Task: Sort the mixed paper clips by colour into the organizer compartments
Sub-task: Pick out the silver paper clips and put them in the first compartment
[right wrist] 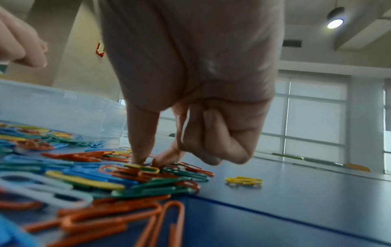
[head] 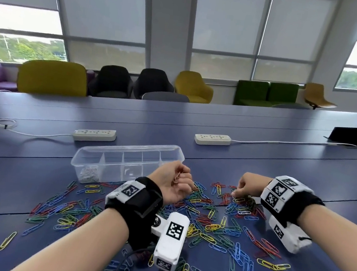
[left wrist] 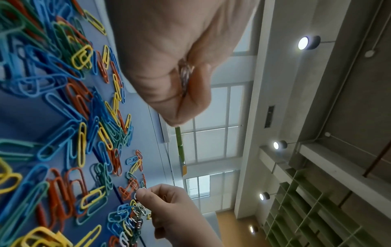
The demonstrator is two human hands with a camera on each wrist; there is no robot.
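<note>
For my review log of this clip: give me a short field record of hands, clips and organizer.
left hand: raised, grips a few pale clips
right hand: fingertips down on the loose pile
organizer: clear, open, behind the pile
filled compartment: leftmost only, white clips
table: blue; red, blue, green, yellow clips scattered

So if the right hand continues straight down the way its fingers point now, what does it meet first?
The right hand points down with thumb and forefinger nearly on the heap. It would first meet the yellow paper clip lying on orange ones, then the blue table. Contact may already exist; depth is unclear.
</note>
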